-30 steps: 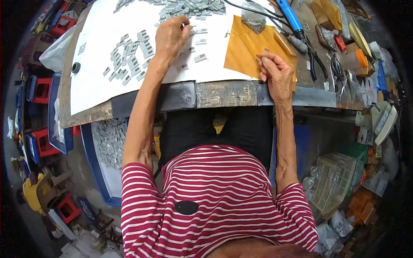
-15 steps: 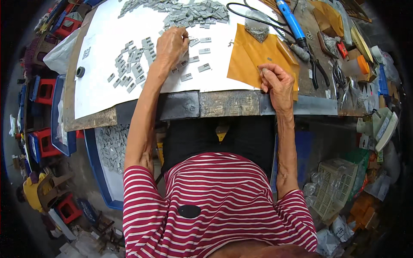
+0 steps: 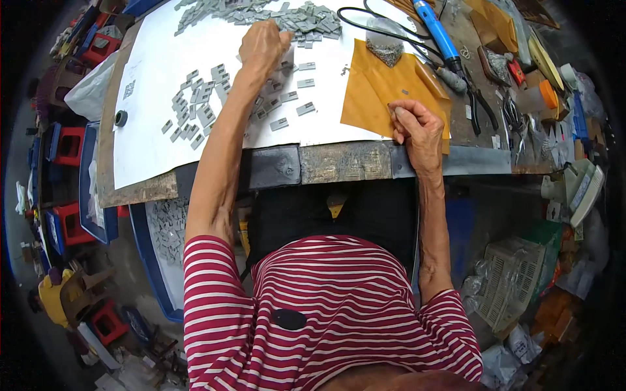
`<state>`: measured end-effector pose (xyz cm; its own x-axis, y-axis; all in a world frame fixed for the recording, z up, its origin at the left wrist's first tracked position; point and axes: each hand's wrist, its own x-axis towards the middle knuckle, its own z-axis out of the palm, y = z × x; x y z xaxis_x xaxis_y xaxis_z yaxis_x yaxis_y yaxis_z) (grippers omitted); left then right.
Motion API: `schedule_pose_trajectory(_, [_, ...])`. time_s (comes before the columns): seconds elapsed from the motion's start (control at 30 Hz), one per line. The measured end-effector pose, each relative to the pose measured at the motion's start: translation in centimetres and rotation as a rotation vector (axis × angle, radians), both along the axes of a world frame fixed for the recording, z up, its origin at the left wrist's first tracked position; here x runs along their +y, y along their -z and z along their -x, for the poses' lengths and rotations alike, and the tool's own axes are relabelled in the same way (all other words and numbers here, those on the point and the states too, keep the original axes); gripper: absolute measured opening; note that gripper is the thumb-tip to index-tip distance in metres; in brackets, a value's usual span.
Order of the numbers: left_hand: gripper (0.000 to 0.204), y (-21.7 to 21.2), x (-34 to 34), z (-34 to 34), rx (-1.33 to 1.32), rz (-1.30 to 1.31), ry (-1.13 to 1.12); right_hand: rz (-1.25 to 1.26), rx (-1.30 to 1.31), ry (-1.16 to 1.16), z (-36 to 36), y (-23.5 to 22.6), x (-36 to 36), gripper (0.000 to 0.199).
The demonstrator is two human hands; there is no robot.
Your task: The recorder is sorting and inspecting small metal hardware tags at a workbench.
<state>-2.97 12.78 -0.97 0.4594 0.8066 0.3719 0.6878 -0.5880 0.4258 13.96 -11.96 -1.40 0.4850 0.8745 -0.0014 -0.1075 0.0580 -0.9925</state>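
Observation:
My left hand (image 3: 264,47) reaches to the near edge of a heap of small grey rectangular pieces (image 3: 313,21) at the far side of the white sheet (image 3: 147,143). Its fingers curl down, and the hand hides whatever is under them. Below that arm, more grey pieces (image 3: 206,116) lie spread in loose rows, several with a dark slot. My right hand (image 3: 417,127) hovers over the near right part of an amber sheet (image 3: 365,98), thumb and fingers pinched together. Anything in that pinch is too small to name. A tiny grey bit (image 3: 405,92) lies on the amber sheet.
A clear bag of small metal parts (image 3: 386,52) sits on the amber sheet's far edge. Right of it lie a blue corded electric screwdriver (image 3: 438,32) and black-handled pliers (image 3: 479,111). A black ring (image 3: 120,118) rests at left. Blue trays (image 3: 153,260) stand below the table.
My left hand has moved away from me, from the spread pieces to the heap's edge. My right hand stays pinched in nearly the same place.

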Motion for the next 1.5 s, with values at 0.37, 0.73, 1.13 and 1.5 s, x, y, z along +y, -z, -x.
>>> schedule_pose_trajectory(0.37, [0.029, 1.2, 1.0, -0.8, 0.186, -0.175, -0.124, -0.054, 0.004, 0.021, -0.3, -0.3, 0.1, 0.017])
schedule_pose_trajectory(0.73, [0.029, -1.5, -2.5, 0.7, -0.202, 0.047, 0.125, 0.041, -0.764, 0.053, -2.0, 1.0, 0.6, 0.013])
schedule_pose_trajectory(1.13, [0.018, -1.6, -13.5, -1.8, -0.842, 0.716, 0.395, 0.089, -1.166, 0.048, -1.0, 0.5, 1.3, 0.007])
schedule_pose_trajectory(1.5, [0.028, -0.1, -15.5, -3.1, -0.855, 0.861, 0.412, 0.096, -0.897, 0.109, -1.7, 1.1, 1.0, 0.011])
